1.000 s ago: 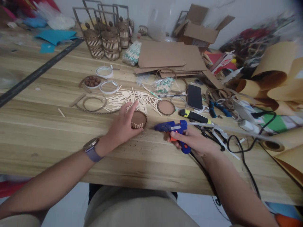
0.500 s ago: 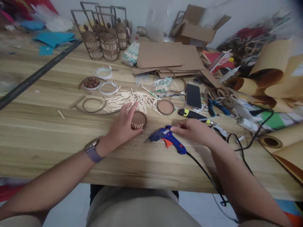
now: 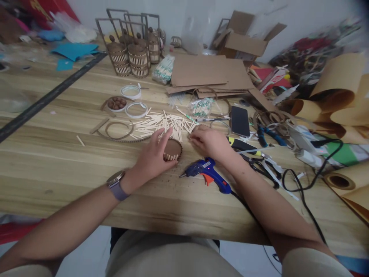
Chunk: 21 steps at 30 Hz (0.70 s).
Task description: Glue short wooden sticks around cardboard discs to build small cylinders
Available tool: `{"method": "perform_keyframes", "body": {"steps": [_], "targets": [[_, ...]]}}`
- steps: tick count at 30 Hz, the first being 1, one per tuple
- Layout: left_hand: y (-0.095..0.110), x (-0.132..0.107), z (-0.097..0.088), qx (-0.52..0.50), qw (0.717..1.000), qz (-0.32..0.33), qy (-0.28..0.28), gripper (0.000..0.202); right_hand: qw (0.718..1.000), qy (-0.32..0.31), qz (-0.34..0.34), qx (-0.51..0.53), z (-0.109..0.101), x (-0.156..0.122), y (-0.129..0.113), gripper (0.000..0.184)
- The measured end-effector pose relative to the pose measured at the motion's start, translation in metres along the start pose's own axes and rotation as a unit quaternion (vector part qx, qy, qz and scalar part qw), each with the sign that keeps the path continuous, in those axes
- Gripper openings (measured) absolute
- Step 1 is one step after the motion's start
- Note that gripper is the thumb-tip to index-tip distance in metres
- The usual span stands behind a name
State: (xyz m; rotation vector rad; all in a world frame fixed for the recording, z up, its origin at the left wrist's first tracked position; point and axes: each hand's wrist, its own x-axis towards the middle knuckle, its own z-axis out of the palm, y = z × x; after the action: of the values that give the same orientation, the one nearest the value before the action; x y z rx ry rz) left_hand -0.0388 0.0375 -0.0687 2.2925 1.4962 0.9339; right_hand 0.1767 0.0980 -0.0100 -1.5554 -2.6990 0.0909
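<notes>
The step in hand looks like getting 1 more stick for the round base (image 3: pixel 173 147). The base sits on the table (image 3: pixel 161 204), just on the near side of the stick pile (image 3: pixel 161 122). A short row of small sticks (image 3: pixel 172 157) stands up along its near edge; I count about 5, but they are tiny, so it may be 6. The left hand (image 3: pixel 152 154) makes a wide C around the left side of the base, and its thumb looks to touch the near rim. The right hand (image 3: pixel 211 143) has its fingertips bunched at the right end of the pile, over the other round base (image 3: pixel 199 127), which is partly hidden. I cannot tell if those fingertips have a stick.

The next move seems to call for a neat pinch on just 1 stick, with the base kept steady. The 1 blue glue gun (image 3: pixel 207 166) lies on its side in no hand. Its tip may be hot, so skin should keep off it.

Now the counting: 2 round bases, 2 white tape rolls (image 3: pixel 136 113), 1 phone (image 3: pixel 240 121), 1 black and yellow cutter (image 3: pixel 242 145), 2 bags of green and white sticks (image 3: pixel 163 70), and at least 4 jars with tall handles (image 3: pixel 138 59). Also, 1 loose stick (image 3: pixel 80 141) lies alone on the left. The pile has too many to count.
</notes>
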Motion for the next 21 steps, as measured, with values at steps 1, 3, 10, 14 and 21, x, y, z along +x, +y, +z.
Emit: {"method": "perform_keyframes", "body": {"steps": [1, 3, 10, 14, 21], "targets": [[0.0001, 0.0001, -0.0002, 0.001, 1.0, 0.0, -0.001, 0.104, 1.0, -0.007, -0.002, -0.007, 0.0005, -0.0009, -0.0014, 0.024], [0.0001, 0.0004, -0.0005, 0.003, 1.0, -0.001, -0.003, 0.104, 0.999, -0.027, 0.018, -0.023, 0.0018, -0.0017, -0.0023, 0.023], [-0.0005, 0.0004, -0.0001, 0.003, 1.0, 0.002, 0.001, 0.103, 0.997, -0.053, 0.05, -0.027, 0.0026, -0.0005, 0.0007, 0.022], [-0.0004, 0.0006, -0.0007, -0.004, 1.0, -0.001, -0.004, 0.102, 0.996, -0.074, 0.023, -0.04, 0.0003, -0.002, -0.0024, 0.023], [0.0007, 0.0008, -0.0012, 0.006, 1.0, -0.005, -0.009, 0.103, 0.996, -0.078, -0.019, 0.029, 0.0077, 0.0007, 0.0016, 0.022]]}}
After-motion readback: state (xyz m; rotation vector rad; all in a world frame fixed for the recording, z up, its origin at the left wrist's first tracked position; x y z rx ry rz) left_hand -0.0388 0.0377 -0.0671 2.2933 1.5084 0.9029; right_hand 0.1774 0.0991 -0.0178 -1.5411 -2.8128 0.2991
